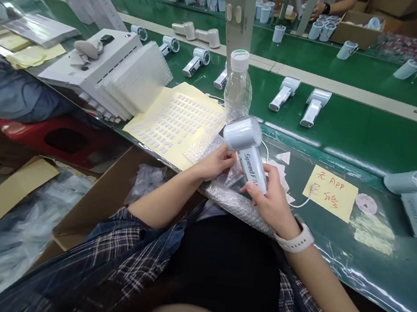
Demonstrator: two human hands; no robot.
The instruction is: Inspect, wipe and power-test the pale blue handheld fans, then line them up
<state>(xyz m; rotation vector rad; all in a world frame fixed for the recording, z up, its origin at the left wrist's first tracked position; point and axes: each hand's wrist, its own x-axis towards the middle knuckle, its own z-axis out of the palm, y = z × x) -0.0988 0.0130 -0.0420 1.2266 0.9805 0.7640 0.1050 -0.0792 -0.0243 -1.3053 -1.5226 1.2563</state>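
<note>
A light-blue handheld fan [244,134] with "Speed FAN" printed on its handle is tilted above the table's near edge. My right hand [271,192], with a white watch on the wrist, is closed around the lower handle. My left hand [215,163] is just left of the fan, its fingers curled in a pinch; what lies between them is hidden. Crumpled clear plastic [233,175] shows right beside those fingers. Below both hands lies a roll of bubble wrap [238,207] along the table edge.
A clear bottle [238,86] stands behind the fan. To the left are a yellow sticker sheet [176,121] and a white box [94,61]. More fans [317,106] lie on the green conveyor [370,121]. A handwritten yellow note [333,187] and wrapped fans [415,201] are at right.
</note>
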